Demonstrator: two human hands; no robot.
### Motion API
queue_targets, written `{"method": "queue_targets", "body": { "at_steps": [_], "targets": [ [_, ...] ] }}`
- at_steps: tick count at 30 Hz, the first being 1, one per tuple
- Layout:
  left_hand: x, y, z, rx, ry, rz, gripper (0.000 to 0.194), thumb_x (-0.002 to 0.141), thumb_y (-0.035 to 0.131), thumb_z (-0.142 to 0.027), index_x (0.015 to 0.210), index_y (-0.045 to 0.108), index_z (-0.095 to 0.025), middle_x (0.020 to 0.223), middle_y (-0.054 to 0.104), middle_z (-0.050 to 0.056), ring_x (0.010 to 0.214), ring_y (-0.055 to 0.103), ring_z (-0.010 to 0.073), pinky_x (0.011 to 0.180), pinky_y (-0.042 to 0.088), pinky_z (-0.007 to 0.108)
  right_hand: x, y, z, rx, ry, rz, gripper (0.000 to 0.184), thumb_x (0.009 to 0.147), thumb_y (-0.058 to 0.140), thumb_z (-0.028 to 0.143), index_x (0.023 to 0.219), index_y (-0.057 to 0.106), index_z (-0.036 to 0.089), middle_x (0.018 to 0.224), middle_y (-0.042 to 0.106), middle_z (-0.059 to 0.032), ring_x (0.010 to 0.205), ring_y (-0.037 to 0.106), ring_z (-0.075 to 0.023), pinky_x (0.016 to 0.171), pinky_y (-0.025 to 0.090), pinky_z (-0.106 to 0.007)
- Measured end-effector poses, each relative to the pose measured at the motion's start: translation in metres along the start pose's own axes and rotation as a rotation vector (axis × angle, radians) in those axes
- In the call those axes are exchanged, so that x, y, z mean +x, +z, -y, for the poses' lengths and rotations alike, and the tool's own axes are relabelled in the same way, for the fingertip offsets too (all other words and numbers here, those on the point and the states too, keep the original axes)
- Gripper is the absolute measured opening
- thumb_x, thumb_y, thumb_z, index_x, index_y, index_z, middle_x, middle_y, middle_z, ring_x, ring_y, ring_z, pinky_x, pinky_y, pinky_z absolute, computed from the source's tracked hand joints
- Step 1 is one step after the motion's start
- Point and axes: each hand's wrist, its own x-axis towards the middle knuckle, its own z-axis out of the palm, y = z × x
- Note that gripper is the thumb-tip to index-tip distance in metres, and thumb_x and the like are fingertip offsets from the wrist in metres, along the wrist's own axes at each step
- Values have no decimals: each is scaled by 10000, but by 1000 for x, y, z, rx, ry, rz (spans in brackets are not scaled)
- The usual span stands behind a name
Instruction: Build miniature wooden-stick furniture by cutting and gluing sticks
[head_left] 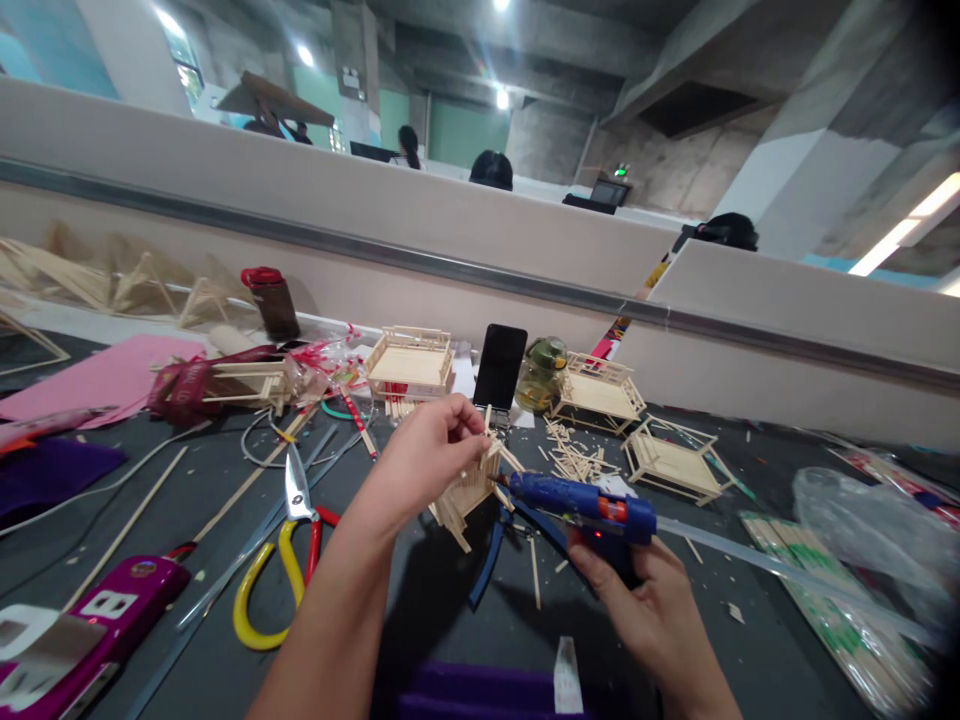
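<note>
My left hand (427,450) is closed around a small model built of thin wooden sticks (469,490), held tilted above the dark table. My right hand (645,600) grips a blue hot glue gun (585,510), its nozzle touching the right side of the stick model. A clear glue stick pokes out of the gun's back toward the right.
Yellow-handled shears (289,550) lie to the left. Three finished stick trays (409,365) (600,392) (671,460) stand behind, with a black phone (500,366) propped upright, a glass jar (541,375), loose sticks (574,460) and a pink box (97,620). Blue-handled pliers (487,560) lie under the model.
</note>
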Motion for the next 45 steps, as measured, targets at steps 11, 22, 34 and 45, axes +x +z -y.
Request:
{"method": "queue_targets", "body": {
  "at_steps": [11, 22, 34, 45],
  "targets": [
    [0, 1, 2, 46, 62, 6, 37, 730, 607, -195, 710, 599, -164, 640, 597, -13, 575, 513, 101, 540, 383, 233, 1, 5, 1, -45, -39, 22, 318, 839, 625, 451, 1015, 725, 206, 941, 725, -90, 838, 678, -230, 586, 563, -264],
    [0, 1, 0, 57, 44, 7, 42, 726, 614, -188, 690, 603, -169, 625, 598, -16, 564, 508, 100, 532, 371, 228, 0, 4, 0, -57, -8, 34, 308, 838, 627, 459, 1009, 721, 221, 951, 727, -67, 847, 679, -222, 628, 559, -261],
    [-2, 0, -1, 56, 60, 20, 46, 736, 604, -194, 697, 604, -169, 636, 598, -16, 574, 504, 101, 546, 372, 232, 0, 1, 1, -85, -24, 49, 310, 841, 617, 449, 1005, 726, 208, 964, 729, -82, 865, 681, -232, 680, 563, -299],
    [-4, -1, -5, 45, 49, 57, 55, 744, 599, -200, 702, 596, -165, 643, 591, -13, 600, 503, 107, 557, 376, 236, 2, 2, 5, -59, -9, 29, 285, 828, 638, 443, 960, 739, 211, 921, 735, -83, 817, 687, -237, 600, 561, -270]
  ]
}}
